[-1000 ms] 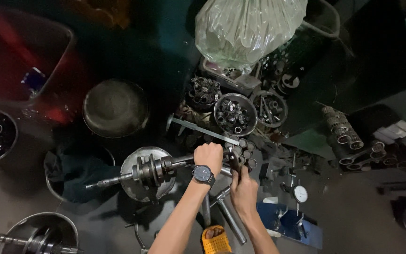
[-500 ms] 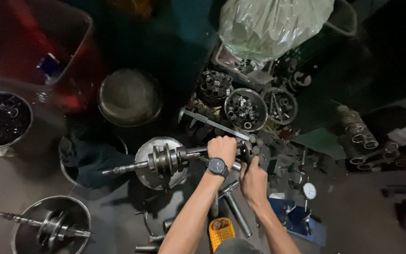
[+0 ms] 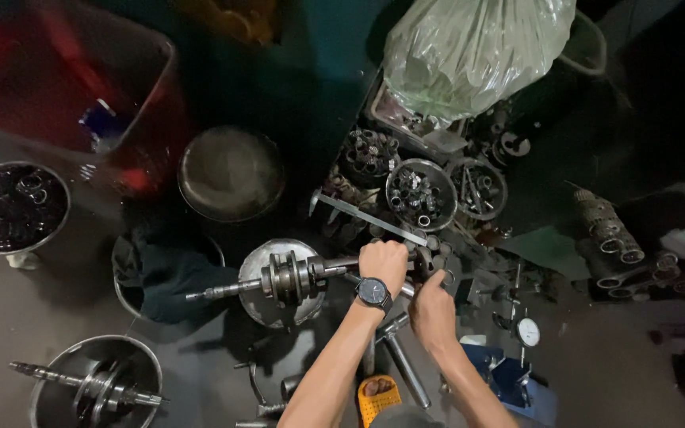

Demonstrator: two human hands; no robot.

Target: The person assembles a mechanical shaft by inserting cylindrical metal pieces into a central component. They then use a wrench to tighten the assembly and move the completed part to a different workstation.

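A crankshaft (image 3: 291, 277) is held lying flat, just above a round metal bowl (image 3: 267, 305). It looks as if it is kept over the bowl so that oil or dirt can drop in there and not on the floor. Its thin end points out to the left, past the bowl's edge. Its thick round middle sits right over the bowl.

The right end of the crankshaft is gripped by the left hand (image 3: 384, 263). The fingers are closed tight around the shaft, and a dark wristwatch (image 3: 373, 292) is worn on that wrist. The right hand (image 3: 433, 307) is placed just beside the left one, at the very end of the shaft. It is curled, and it seems to be pressed on a small part there, but what it has hold of cannot be told. The two hands are kept close together, most likely so the heavy piece stays steady.

Just past the hands, a long flat metal bar (image 3: 370, 218) lies at a slant. Behind it, round trays of small parts (image 3: 420, 192) are set close by, easy to reach. A dark cloth (image 3: 168, 273) is laid in another bowl on the left. A second crankshaft (image 3: 93, 384) rests in a bowl at the lower left. A dial gauge (image 3: 527, 332) stands on the right.
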